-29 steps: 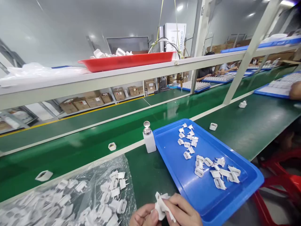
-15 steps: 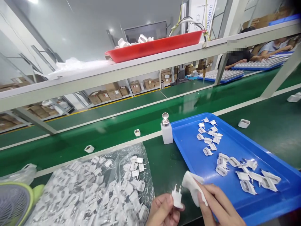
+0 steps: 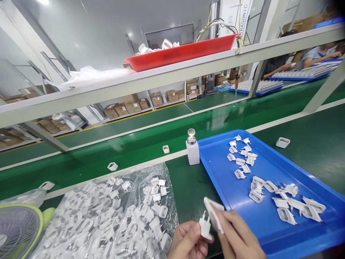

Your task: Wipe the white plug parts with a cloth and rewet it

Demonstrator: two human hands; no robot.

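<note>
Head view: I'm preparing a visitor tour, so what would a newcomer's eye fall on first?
Probably the blue tray at right, with loose white plug pieces in it. Next, the red tray on the shelf above, and the heap of similar pieces at lower left. At bottom centre, the left hand holds a plug, the right a white cloth.

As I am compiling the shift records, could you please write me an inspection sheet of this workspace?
Surface: dark green bench bearing clear plastic and a blue tray.
Things: white plug and white cloth held; loose plugs on or in the plastic, others in the tray.
Clutter: white bottle beside the tray; fan lower left.
Hands: left hand grips the plug, prongs up; right hand pinches the cloth nearby; contact unclear.
Cables: some by the red tray overhead.
Surroundings: co-workers upper right; cardboard boxes behind.
</note>
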